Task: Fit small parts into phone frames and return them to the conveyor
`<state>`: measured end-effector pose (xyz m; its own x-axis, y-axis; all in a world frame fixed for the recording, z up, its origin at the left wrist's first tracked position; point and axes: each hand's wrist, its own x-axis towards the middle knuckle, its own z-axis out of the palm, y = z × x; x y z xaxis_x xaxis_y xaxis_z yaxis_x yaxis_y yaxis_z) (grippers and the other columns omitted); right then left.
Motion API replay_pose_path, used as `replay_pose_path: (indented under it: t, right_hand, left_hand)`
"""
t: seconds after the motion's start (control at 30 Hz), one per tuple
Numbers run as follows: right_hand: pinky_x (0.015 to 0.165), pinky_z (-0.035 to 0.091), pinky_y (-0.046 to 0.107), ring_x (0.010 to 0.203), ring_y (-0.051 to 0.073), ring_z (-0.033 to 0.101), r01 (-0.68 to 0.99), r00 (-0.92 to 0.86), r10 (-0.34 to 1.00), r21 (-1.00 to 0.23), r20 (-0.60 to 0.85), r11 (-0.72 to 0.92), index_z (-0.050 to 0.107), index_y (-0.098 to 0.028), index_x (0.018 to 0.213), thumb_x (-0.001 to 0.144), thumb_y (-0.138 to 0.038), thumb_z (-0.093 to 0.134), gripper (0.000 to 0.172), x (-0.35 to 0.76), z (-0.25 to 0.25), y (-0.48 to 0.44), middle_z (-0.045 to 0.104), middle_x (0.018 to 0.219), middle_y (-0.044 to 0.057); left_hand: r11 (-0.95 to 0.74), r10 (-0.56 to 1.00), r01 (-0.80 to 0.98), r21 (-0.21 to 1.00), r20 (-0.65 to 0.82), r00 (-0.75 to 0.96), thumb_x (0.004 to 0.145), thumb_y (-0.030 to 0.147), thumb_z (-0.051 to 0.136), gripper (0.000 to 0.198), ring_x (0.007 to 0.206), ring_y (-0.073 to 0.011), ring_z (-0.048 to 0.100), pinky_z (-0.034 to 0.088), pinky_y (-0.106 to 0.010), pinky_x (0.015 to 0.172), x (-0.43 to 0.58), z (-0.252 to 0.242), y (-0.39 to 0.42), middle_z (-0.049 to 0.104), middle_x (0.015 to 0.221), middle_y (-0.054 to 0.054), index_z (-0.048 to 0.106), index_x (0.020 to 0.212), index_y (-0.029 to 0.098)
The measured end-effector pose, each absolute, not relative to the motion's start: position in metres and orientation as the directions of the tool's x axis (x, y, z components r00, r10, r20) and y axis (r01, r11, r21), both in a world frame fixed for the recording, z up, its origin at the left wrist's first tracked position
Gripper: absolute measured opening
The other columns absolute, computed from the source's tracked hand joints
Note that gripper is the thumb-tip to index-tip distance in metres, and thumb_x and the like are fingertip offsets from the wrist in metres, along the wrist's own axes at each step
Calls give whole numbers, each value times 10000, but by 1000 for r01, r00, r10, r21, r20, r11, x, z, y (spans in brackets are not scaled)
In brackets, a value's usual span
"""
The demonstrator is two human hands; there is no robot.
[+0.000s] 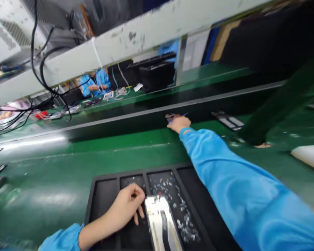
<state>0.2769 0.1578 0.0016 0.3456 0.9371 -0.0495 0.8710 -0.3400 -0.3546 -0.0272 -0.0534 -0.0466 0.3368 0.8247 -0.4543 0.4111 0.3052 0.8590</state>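
A black compartment tray [104, 177] lies on the green bench in front of me. Across it rests an opened phone [159, 223], with white and silvery parts and a dark strip down its middle. Beside the phone's top left corner is my left hand [127, 204], thumb and forefinger pinched together; anything between them is too small to make out. My right arm stretches to the back of the bench. There my right hand [180, 123] is closed on a small dark phone part [169, 117], mostly covered by the fingers. A thin blue item [184, 114] shows just behind that hand.
Small clear bits [187, 223] are scattered in the tray. Another phone [229, 120] lies behind, left of a green post [264, 115]. A white beam [136, 38] and black cables [42, 69] hang above. Across the line sits a co-worker [95, 83] in blue.
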Motion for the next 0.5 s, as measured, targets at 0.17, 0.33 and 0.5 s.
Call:
replay_pose_path:
  t: [0.17, 0.33, 0.5]
  right_hand:
    - [861, 524, 448, 1109, 364, 651, 909, 362, 930, -201, -55, -366, 592, -55, 1262, 909, -457, 678, 542, 298, 6, 137, 651, 1228, 256]
    - [729, 472, 431, 1004, 455, 658, 992, 108, 991, -72, 78, -102, 595, -35, 1171, 846, -326, 682, 446, 274, 19, 42, 692, 1026, 283]
    - [577, 421, 328, 878, 363, 683, 984, -178, 975, 12, 131, 178, 625, -133, 1031, 828, -284, 670, 257, 241, 14, -76, 707, 878, 159]
  left_hand:
    - [165, 964, 554, 816, -252, 84, 938, 481, 563, 497, 992, -269, 693, 584, -412, 834, -33, -44, -138, 635, 1175, -142, 410, 1330, 217]
    - [-272, 942, 780, 564, 322, 96, 697, 304, 796, 1135, 1512, -485, 178, 356, -651, 1155, 38, -80, -202, 39, 1628, -287, 44, 1539, 180]
    - [-277, 906, 769, 576, 422, 11, 721, 101, 652, 1067, 1500, -415, 282, 477, -585, 1103, 67, -82, -200, -32, 1637, -229, -1, 1554, 237]
